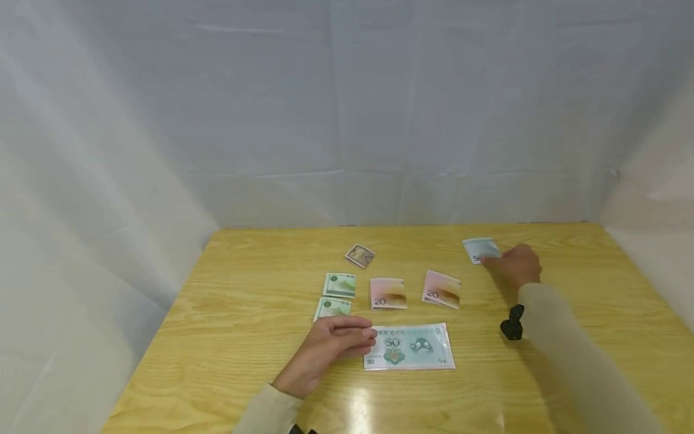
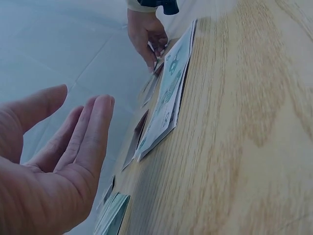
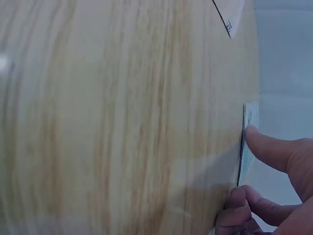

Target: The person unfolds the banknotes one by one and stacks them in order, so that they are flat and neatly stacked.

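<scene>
My right hand [image 1: 517, 266] is at the back right, gripping the near right part of a folded blue-green 50 banknote [image 1: 479, 245]. In the right wrist view the thumb lies on that note [image 3: 248, 155] and the other fingers curl at its end. My left hand [image 1: 331, 348] hovers by the left end of a large unfolded 50 banknote [image 1: 409, 346], overlapping it from above. Seen from the left wrist, its thumb and fingers [image 2: 93, 134] are apart with nothing between them.
Two folded green notes [image 1: 340, 285] lie left of centre, the nearer partly behind my left hand. Two folded pink 20 notes, one in the middle [image 1: 388, 293] and one to its right [image 1: 441, 289], lie behind the large note. A small folded brown note [image 1: 360, 256] sits farther back on the wooden table [image 1: 244, 313].
</scene>
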Available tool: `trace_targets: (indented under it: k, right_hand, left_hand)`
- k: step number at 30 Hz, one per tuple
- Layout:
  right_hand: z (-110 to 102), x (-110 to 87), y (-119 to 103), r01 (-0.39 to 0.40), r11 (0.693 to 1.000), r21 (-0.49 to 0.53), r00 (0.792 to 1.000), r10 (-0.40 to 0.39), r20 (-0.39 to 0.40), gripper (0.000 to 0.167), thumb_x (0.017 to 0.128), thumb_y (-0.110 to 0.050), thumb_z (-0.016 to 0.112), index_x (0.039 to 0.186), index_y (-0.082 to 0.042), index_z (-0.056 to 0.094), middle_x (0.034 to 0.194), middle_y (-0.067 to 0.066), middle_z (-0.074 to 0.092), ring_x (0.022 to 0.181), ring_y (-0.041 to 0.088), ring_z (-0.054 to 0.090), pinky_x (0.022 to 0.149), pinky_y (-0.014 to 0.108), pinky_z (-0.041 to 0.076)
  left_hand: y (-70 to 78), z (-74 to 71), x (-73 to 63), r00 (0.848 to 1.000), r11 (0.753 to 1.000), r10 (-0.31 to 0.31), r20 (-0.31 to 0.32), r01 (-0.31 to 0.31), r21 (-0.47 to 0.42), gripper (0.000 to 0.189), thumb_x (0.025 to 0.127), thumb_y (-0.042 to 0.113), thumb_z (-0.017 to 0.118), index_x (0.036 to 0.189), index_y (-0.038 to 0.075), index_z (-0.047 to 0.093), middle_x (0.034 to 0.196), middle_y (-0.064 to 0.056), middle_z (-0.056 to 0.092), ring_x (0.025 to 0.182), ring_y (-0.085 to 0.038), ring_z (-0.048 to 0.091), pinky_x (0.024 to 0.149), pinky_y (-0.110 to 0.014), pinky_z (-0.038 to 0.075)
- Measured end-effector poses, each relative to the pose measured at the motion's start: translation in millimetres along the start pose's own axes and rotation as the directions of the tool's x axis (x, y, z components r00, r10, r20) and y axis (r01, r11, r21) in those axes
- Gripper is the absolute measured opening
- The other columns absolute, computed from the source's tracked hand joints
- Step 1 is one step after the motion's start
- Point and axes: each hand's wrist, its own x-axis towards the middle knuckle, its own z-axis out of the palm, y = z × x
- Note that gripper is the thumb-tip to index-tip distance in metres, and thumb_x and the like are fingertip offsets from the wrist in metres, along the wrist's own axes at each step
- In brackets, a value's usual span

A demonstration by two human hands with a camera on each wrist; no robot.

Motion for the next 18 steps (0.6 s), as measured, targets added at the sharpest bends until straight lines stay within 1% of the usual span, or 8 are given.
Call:
trace_targets:
  k: [3,7,10,14,18]
  right_hand:
    - [2.9,-2.0,-6.5,-0.013,1.0,-0.009,1.0,0.013,-0.012,0.072,0.085,-0.039,0.078,0.121,0.02,0.058,0.123,0.039,0.059,0.106,0.052,0.06,0.079,0.058,0.059]
    - [3.9,-9.2,-19.4,-0.042,0.999,0.003,0.999,0.042,0.011,0.066,0.086,-0.032,0.078,0.122,0.02,0.057,0.123,0.039,0.058,0.108,0.052,0.058,0.084,0.058,0.058]
    - [5.7,-10.6,-25.3,-0.042,0.999,0.01,0.999,0.041,0.012,0.061,0.087,-0.028,0.077,0.12,0.019,0.059,0.122,0.038,0.06,0.108,0.052,0.059,0.085,0.058,0.058]
    - [9.0,-9.4,-28.7,-0.026,1.0,0.005,1.0,0.026,-0.008,0.055,0.087,-0.025,0.075,0.119,0.018,0.062,0.121,0.036,0.062,0.107,0.051,0.061,0.085,0.058,0.057]
    - [13.3,-6.0,-28.5,-0.035,0.999,0.014,0.999,0.036,-0.036,0.049,0.089,-0.024,0.072,0.119,0.015,0.065,0.121,0.034,0.063,0.108,0.05,0.06,0.087,0.059,0.056]
  left_hand:
    - [0.2,1.1,-0.1,1.0,1.0,-0.011,-0.002,0.011,0.002,0.04,0.094,0.004,0.071,0.125,-0.016,0.058,0.114,-0.022,0.07,0.105,-0.027,0.071,0.095,-0.035,0.059]
    - [0.0,1.7,-0.6,1.0,1.0,-0.021,-0.006,0.021,0.01,0.04,0.094,0.005,0.072,0.126,-0.016,0.058,0.112,-0.019,0.071,0.102,-0.024,0.071,0.094,-0.035,0.059]
    - [-0.5,1.3,-0.6,1.0,1.0,-0.027,-0.007,0.027,0.016,0.041,0.094,0.006,0.072,0.126,-0.015,0.058,0.113,-0.018,0.072,0.102,-0.023,0.071,0.095,-0.035,0.059]
    - [-0.9,1.1,-0.4,1.0,0.999,-0.029,-0.005,0.029,0.013,0.04,0.094,0.006,0.072,0.126,-0.015,0.059,0.113,-0.017,0.072,0.102,-0.023,0.071,0.096,-0.037,0.059]
    - [-1.3,1.3,-1.1,1.0,1.0,-0.028,-0.001,0.028,0.011,0.039,0.094,0.005,0.071,0.125,-0.014,0.059,0.113,-0.017,0.071,0.103,-0.023,0.071,0.095,-0.036,0.059]
